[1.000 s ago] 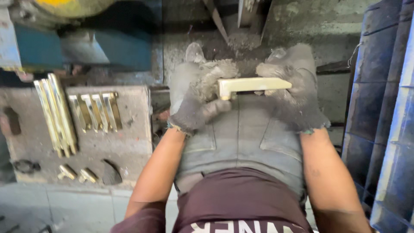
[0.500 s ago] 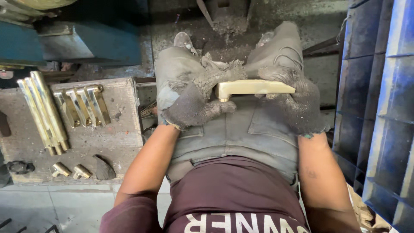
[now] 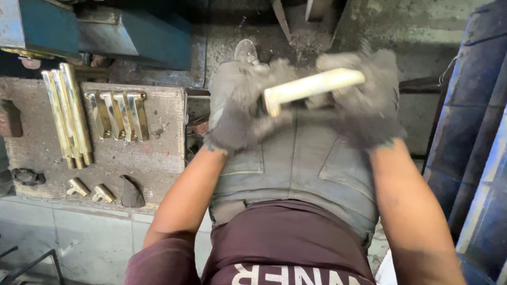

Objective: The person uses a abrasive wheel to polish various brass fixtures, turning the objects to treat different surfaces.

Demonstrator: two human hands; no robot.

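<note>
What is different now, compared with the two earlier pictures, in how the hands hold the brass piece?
The brass piece was level before; now it is tilted, its right end higher. The left hand and the right hand, both in grey gloves, have stayed closed on its ends, and they look blurred. The brass rods and the brass handles on the slab lie as before.

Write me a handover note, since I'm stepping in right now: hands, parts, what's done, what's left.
Left hand, gloved, grips the lower end of a brass handle piece; right hand, gloved, holds its upper end, above the lap.
On the worn board at the left: long brass bars, four handle pieces, two small brass fittings.
Done or left: cannot tell from this view.
</note>
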